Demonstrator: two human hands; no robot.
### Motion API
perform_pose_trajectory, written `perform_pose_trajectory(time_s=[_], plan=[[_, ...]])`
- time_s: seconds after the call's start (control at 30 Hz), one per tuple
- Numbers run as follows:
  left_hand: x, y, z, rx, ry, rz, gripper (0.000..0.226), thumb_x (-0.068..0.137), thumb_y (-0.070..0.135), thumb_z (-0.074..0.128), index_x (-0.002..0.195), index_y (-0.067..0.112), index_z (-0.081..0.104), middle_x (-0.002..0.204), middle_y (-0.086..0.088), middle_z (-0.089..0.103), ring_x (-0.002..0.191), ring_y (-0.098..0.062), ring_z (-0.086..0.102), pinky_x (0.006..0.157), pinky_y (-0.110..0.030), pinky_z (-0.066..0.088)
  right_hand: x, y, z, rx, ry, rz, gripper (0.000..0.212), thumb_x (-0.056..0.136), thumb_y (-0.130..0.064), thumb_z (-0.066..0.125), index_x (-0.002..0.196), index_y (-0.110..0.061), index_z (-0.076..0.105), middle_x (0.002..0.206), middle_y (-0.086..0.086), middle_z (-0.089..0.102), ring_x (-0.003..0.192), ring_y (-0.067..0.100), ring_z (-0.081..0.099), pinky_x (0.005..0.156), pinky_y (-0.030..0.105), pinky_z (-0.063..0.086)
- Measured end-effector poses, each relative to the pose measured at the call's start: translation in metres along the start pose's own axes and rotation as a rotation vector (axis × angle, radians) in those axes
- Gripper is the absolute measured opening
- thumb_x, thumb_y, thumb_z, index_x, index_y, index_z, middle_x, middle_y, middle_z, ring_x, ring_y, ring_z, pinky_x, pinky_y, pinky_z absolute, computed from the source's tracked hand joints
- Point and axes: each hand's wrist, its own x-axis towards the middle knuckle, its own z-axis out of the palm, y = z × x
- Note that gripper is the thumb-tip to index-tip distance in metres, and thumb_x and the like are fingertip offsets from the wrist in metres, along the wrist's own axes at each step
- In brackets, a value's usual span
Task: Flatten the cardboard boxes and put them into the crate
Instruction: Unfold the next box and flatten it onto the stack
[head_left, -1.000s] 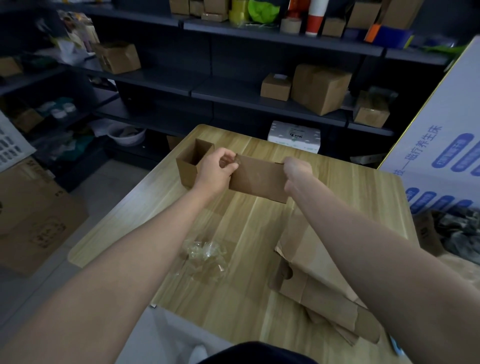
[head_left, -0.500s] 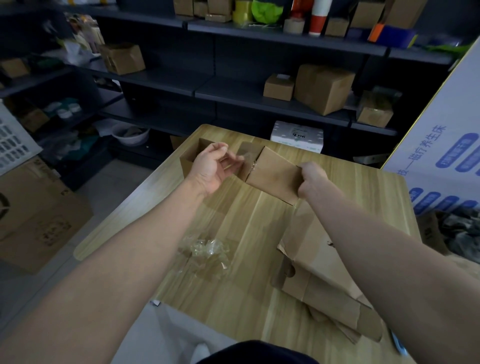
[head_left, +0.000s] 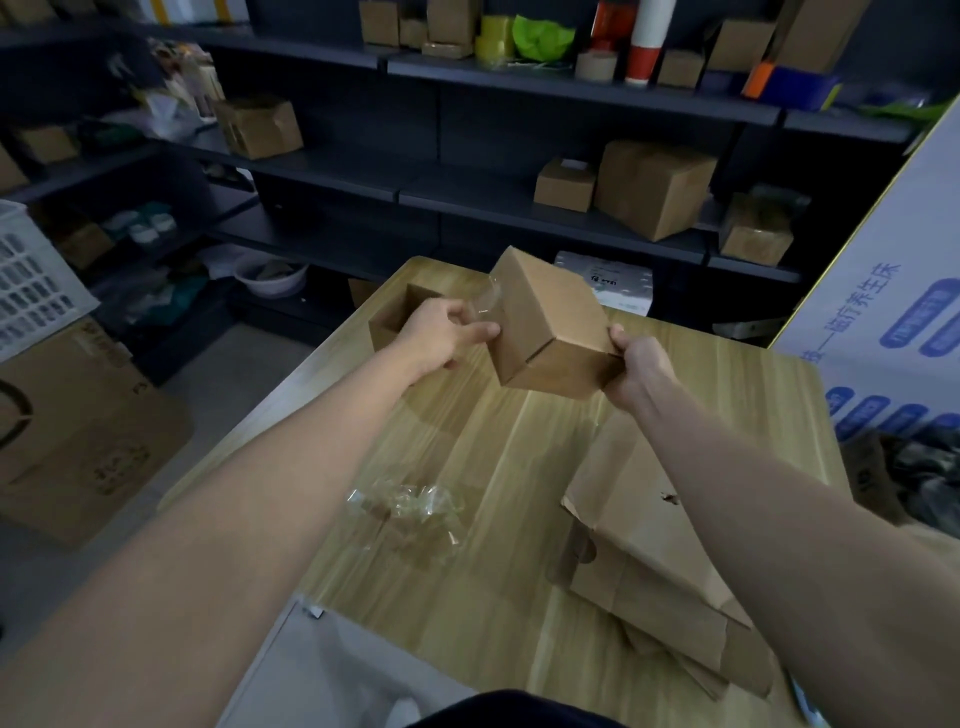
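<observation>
as right hand (head_left: 636, 369) grips box (head_left: 550, 332), left hand (head_left: 441, 335) pinches tape (head_left: 487, 300).

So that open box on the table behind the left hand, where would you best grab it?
Probably by its left wall, coming from above: the open box stands upright on the table with its top open, so that wall's rim is free to pinch.

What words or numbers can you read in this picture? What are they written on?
"养生床": blue characters on the big white carton at the right; the characters before them are unclear.
Blue ovals on that carton: lettering too blurred.
White box behind the table: dark marks, too small to read.
Flat cardboard at the left: print too blurred.
</observation>
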Motion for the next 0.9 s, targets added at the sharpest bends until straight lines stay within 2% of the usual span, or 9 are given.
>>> perform_pose_trajectory(time_s=[0.07, 0.13, 0.23, 0.3, 0.43, 0.57, 0.73, 0.83, 0.9], plan=[[0.001, -0.002, 0.002, -0.062, -0.006, 0.077, 0.014, 0.085, 0.032, 0.067, 0.082, 0.021, 0.058, 0.088, 0.008, 0.057, 0.083, -0.006, 0.055, 0.073, -0.025, 0.046, 0.002, -0.001, -0.003, -0.096, -0.017, -0.011, 0.015, 0.088, -0.019, 0.066, 0.100, -0.011, 0.068, 0.104, 0.000, 0.068, 0.091, 0.018, 0.063, 0.082, 0.035, 0.053], [0.003, -0.002, 0.003, -0.136, 0.024, 0.133, 0.019, 0.089, 0.028, 0.063, 0.076, 0.016, 0.057, 0.093, 0.006, 0.052, 0.089, -0.006, 0.052, 0.086, -0.024, 0.044, 0.000, 0.003, -0.005, -0.243, -0.045, -0.035, 0.021, 0.092, -0.022, 0.061, 0.110, -0.012, 0.063, 0.103, -0.001, 0.065, 0.087, 0.015, 0.059, 0.072, 0.030, 0.048], [0.010, 0.000, 0.010, -0.180, 0.074, 0.156, 0.027, 0.092, 0.030, 0.058, 0.069, 0.015, 0.054, 0.122, 0.000, 0.042, 0.113, -0.019, 0.046, 0.103, -0.040, 0.039, -0.007, 0.011, -0.001, -0.595, -0.083, -0.124, 0.048, 0.094, -0.040, 0.055, 0.135, -0.015, 0.050, 0.120, 0.000, 0.060, 0.113, 0.022, 0.053, 0.092, 0.036, 0.044], [0.015, 0.000, 0.017, -0.067, 0.103, 0.187, 0.033, 0.093, 0.029, 0.056, 0.062, 0.020, 0.048, 0.125, 0.000, 0.041, 0.109, -0.017, 0.046, 0.102, -0.038, 0.037, -0.014, 0.012, 0.007, -0.626, -0.130, -0.150, 0.074, 0.088, -0.058, 0.053, 0.146, -0.017, 0.034, 0.144, 0.001, 0.044, 0.133, 0.027, 0.040, 0.109, 0.047, 0.034], [0.020, 0.001, 0.026, 0.060, 0.167, 0.290, 0.034, 0.095, 0.024, 0.053, 0.062, 0.017, 0.048, 0.132, -0.004, 0.039, 0.111, -0.015, 0.044, 0.103, -0.036, 0.037, -0.028, 0.006, 0.028, -0.672, -0.315, -0.276, 0.100, 0.078, -0.064, 0.061, 0.151, -0.026, 0.004, 0.155, 0.005, 0.023, 0.139, 0.030, 0.029, 0.110, 0.050, 0.025], [0.022, 0.002, 0.031, 0.124, 0.031, 0.460, 0.031, 0.096, 0.021, 0.051, 0.066, 0.016, 0.049, 0.147, 0.000, 0.036, 0.130, -0.014, 0.037, 0.105, -0.031, 0.033, -0.023, 0.001, 0.035, -0.819, -0.386, -0.332, 0.145, 0.040, -0.063, 0.085, 0.148, -0.043, -0.010, 0.156, -0.002, 0.015, 0.136, 0.030, 0.030, 0.112, 0.052, 0.026], [0.018, 0.011, 0.025, -0.136, -0.084, 0.490, 0.028, 0.097, 0.018, 0.049, 0.070, 0.023, 0.054, 0.126, 0.000, 0.061, 0.111, -0.010, 0.055, 0.093, -0.021, 0.043, -0.016, -0.002, 0.017, -0.697, -0.446, -0.249, 0.113, 0.050, -0.046, 0.086, 0.143, -0.048, 0.022, 0.145, 0.003, 0.032, 0.124, 0.027, 0.041, 0.105, 0.042, 0.034], [0.019, 0.012, 0.029, -0.457, -0.080, 0.347, 0.033, 0.094, 0.015, 0.051, 0.063, 0.022, 0.046, 0.102, -0.001, 0.071, 0.103, -0.017, 0.061, 0.088, -0.030, 0.045, -0.026, 0.008, 0.011, -0.666, -0.455, -0.232, 0.094, 0.062, -0.038, 0.082, 0.140, -0.037, 0.030, 0.130, 0.005, 0.049, 0.109, 0.024, 0.053, 0.081, 0.035, 0.046], [0.015, 0.012, 0.032, -0.651, -0.079, 0.215, 0.031, 0.094, 0.014, 0.050, 0.064, 0.019, 0.044, 0.087, -0.006, 0.071, 0.094, -0.018, 0.065, 0.087, -0.034, 0.046, -0.034, 0.014, 0.008, -0.697, -0.431, -0.270, 0.091, 0.060, -0.036, 0.081, 0.137, -0.031, 0.032, 0.120, 0.004, 0.053, 0.106, 0.025, 0.055, 0.080, 0.037, 0.049]])
